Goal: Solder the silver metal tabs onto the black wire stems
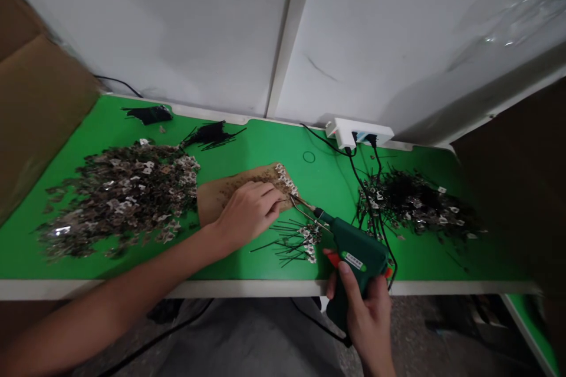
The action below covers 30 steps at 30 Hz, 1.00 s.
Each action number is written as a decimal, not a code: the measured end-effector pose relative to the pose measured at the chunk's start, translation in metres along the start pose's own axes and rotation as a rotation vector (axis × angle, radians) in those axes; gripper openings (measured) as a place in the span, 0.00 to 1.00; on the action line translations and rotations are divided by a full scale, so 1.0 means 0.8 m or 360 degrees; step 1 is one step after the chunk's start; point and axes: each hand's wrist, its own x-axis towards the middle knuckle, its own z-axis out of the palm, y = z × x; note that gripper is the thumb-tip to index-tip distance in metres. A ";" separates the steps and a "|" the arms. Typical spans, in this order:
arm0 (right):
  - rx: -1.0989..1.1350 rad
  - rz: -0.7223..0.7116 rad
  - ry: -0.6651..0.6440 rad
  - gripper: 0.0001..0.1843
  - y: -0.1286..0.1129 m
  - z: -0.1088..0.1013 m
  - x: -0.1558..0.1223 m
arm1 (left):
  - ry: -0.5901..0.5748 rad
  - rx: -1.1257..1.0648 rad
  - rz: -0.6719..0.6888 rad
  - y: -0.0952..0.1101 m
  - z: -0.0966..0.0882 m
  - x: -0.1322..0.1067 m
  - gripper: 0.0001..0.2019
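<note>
My right hand (365,312) is wrapped around the grip of a green soldering gun (358,247), one finger by its red trigger. The gun's tip points left and meets a row of small metal tabs (285,179) along the right edge of a brown board (210,197). Over that board lies my left hand (252,212), its fingertips pinched on a thin black wire close to the tip. The wire is mostly hidden by the fingers. Just below the tip, a small group of tabs with black wires (294,241) rests on the green mat (247,265).
A large heap of loose metal tabs (132,188) spreads at the left. Bundles of black wires (212,134) lie behind it. At the right is a pile of wired tabs (415,197), crossed by cords from a white power strip (362,129). Cardboard (39,88) stands at the left.
</note>
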 end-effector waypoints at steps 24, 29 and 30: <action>0.0033 -0.0068 -0.0052 0.15 -0.004 0.002 0.005 | -0.0090 -0.0079 -0.0020 -0.002 0.014 0.004 0.09; 0.0095 -0.0058 -0.0066 0.15 -0.006 0.002 0.008 | -0.0120 -0.0124 -0.0016 -0.003 0.017 0.006 0.11; 0.0102 -0.0060 -0.0080 0.15 -0.006 0.001 0.008 | -0.0124 -0.0125 -0.0017 -0.003 0.017 0.006 0.11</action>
